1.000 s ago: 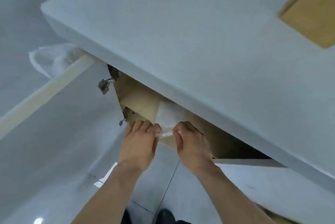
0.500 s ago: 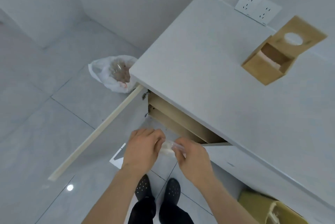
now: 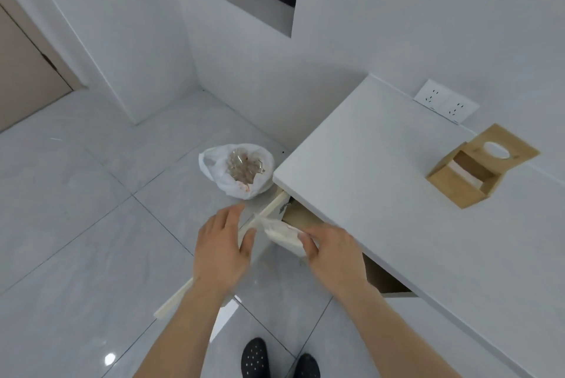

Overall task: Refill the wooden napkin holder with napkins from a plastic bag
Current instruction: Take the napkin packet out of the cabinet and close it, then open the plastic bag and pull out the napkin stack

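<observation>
Head view shows the right hand (image 3: 331,255) gripping a clear plastic bag of white napkins (image 3: 282,234) by its near end, in front of the open white cupboard door (image 3: 263,218) under the white table (image 3: 382,194). The left hand (image 3: 224,250) is spread open just left of the bag, fingers loose, holding nothing; whether it touches the door edge is unclear. The light wooden napkin holder (image 3: 458,185) lies tipped on the table, far right of both hands and well apart from the bag, its open side showing little inside. By my reading the bag is fetched, but opening it and loading the holder remain.
</observation>
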A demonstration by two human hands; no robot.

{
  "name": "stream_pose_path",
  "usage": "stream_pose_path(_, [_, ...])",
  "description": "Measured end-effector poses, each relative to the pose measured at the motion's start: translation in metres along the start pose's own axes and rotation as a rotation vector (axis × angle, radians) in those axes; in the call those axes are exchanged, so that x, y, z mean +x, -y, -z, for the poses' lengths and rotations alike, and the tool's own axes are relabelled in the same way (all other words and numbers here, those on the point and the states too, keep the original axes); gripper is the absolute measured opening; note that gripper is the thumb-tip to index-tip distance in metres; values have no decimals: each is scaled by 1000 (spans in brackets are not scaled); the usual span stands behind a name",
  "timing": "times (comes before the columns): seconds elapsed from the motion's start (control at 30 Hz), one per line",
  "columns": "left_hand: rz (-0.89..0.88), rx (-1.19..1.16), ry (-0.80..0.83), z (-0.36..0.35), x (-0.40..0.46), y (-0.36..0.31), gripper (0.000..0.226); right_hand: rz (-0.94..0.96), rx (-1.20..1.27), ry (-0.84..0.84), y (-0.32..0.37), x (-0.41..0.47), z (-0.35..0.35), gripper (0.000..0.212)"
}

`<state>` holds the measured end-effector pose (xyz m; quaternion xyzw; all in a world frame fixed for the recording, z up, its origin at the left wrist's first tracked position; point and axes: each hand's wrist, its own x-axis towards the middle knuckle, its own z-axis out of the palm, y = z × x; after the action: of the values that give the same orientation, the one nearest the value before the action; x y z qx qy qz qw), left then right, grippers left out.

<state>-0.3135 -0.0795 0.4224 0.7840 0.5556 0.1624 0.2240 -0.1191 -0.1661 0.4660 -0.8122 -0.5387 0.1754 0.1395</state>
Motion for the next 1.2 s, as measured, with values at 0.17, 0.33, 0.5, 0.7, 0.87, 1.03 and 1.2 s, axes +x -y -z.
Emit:
stream_pose_path(0.17, [261, 8, 53, -7, -4, 51, 64, -19, 31, 7, 12, 4, -8, 24])
stream_pose_path(0.33, [493, 46, 284, -40, -31, 101, 73, -69, 93, 15, 10, -3, -20, 20])
stream_pose_path(0.5, [572, 92, 475, -66, -51, 112, 79, -100, 115, 35, -2, -12, -22, 43])
stream_pose_path(0.7, [682, 54, 519, -76, -62, 76, 82, -134, 133, -8, -18, -19, -14, 22])
stream_pose_path(0.87, [725, 17, 615, -99, -87, 24, 84, -150, 158, -53, -44, -24, -2, 24])
stream_pose_path(1.03, [740, -98, 721, -129, -108, -35, 80, -167, 194, -93, -77, -29, 16, 24])
stream_pose_path(1.2, [761, -347, 809, -167, -116, -99, 61, -192, 245, -111, -123, -35, 36, 22])
